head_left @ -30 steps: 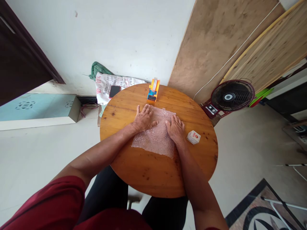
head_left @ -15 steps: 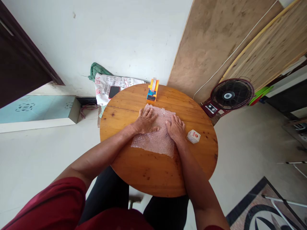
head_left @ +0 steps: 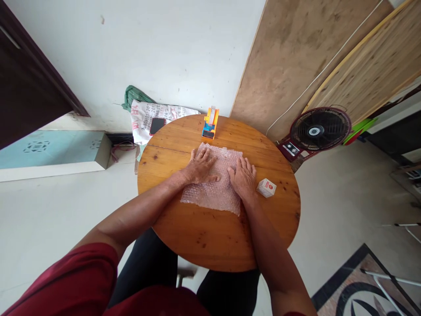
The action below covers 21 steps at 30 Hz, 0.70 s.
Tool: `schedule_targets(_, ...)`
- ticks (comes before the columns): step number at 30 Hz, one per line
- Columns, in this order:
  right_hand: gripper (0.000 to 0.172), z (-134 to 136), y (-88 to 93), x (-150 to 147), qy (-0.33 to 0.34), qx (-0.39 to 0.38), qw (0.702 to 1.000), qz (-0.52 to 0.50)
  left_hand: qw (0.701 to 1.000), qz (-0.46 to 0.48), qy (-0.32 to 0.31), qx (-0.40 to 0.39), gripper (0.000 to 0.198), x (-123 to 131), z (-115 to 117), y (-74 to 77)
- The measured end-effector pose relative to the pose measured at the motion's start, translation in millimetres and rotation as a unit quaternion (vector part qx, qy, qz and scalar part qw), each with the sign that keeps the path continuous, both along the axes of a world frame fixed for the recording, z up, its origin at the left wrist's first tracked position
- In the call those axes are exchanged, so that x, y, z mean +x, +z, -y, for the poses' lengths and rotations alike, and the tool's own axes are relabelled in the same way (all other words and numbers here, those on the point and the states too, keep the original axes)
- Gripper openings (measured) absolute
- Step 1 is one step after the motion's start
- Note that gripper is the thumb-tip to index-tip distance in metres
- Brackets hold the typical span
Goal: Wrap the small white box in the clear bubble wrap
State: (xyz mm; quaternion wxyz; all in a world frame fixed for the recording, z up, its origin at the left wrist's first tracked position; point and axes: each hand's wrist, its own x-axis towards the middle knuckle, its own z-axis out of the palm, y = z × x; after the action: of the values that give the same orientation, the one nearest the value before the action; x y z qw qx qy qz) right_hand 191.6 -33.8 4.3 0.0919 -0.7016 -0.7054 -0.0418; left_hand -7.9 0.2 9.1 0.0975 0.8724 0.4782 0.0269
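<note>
A sheet of clear bubble wrap (head_left: 215, 193) lies spread on the round wooden table (head_left: 197, 237). My left hand (head_left: 200, 168) rests flat on its left side, fingers spread and thumb pointing to the right. On the right edge of the sheet lies my right hand (head_left: 243, 176), palm down with its fingers apart. Neither hand grips anything. A small white box with a red mark (head_left: 266, 188) stands just right of my right hand, not touching it. Beyond the sheet's far edge is an orange and blue tape dispenser (head_left: 209, 125) with a roll of clear tape.
A dark phone (head_left: 158, 126) lies at the table's far left edge, by a printed white sack (head_left: 140, 116). To the right of the table stands a fan (head_left: 315, 131). The white wall (head_left: 171, 48) and a wooden board (head_left: 283, 57) rise behind the table.
Both hands stay on the bubble wrap in nearly the same place. The whole view has shifted very slightly.
</note>
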Motion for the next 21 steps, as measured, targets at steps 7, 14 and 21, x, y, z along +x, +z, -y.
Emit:
schedule_targets(7,0.053,4.9,3.2,-10.9,0.062,0.031,0.997,0.026,1.000,0.011,0.001,0.011,0.096,0.2,-1.6,-3.1)
schedule_targets(14,0.059,1.2,0.3,2.3,0.010,-0.018,1.000,-0.002,1.000,0.018,0.003,0.014,0.097,-1.1,-2.5,-4.2)
schedule_targets(21,0.061,-0.6,1.9,2.4,-0.003,-0.037,0.999,0.001,0.997,0.049,-0.030,0.042,0.077,2.8,3.8,2.0)
